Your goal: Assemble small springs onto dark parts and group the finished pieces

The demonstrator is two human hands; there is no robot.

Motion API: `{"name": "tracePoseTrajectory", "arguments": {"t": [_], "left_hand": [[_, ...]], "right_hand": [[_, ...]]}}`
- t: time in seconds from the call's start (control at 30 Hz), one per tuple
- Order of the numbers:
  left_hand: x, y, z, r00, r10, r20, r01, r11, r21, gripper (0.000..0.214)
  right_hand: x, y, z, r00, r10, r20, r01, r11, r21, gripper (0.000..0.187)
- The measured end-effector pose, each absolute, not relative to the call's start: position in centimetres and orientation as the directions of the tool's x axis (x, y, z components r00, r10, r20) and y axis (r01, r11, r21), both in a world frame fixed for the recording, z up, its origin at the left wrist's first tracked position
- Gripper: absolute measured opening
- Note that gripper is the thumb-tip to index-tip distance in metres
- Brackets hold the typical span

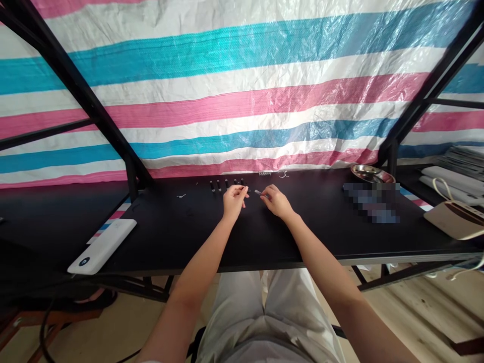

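Note:
Both hands are held just over the black table (170, 237), close together near its back edge. My left hand (234, 200) is closed in a pinch on a small dark piece, mostly covered by the fingers. My right hand (278, 200) pinches a small, thin grey stick-like piece (258, 192) that points toward the left hand; its exact kind is too small to tell. Behind the left hand several short black cylinders (219, 186) with pale ends lie in a row. Small white parts (265, 174) line up behind the right hand, with thin white scraps (283, 174) beside them.
A white power-bank-like device (103, 247) lies at the left edge. At the right are a shiny metal dish (372, 174), a blurred patch, and a beige box (456, 219) with a cord. Black metal posts (91, 108) flank the table before a striped tarp (242, 96).

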State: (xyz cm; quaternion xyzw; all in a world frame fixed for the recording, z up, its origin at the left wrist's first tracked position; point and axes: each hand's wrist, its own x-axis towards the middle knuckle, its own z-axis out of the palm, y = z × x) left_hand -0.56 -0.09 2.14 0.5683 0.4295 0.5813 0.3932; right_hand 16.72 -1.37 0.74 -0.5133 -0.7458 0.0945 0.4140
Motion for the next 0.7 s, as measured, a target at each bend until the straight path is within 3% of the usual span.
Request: {"name": "tracePoseTrajectory", "arguments": {"t": [0.17,0.4,0.7], "left_hand": [[-0.4,-0.1,2.0,0.108,0.956,0.272,0.020,-0.275,0.961,0.035],[-0.3,-0.6,2.4,0.215,0.946,0.242,0.028,-0.253,0.967,0.034],[-0.2,-0.6,2.1,0.215,0.942,0.258,0.013,-0.267,0.964,0.035]], "right_hand": [[16.2,-1.6,1.3,-0.012,0.812,0.584,0.531,0.500,-0.684,0.021],[15.2,-1.9,1.2,-0.085,0.857,0.509,0.290,0.510,-0.810,0.029],[15.1,-1.9,0.9,-0.143,0.884,0.445,0.280,0.467,-0.839,0.028]]}}
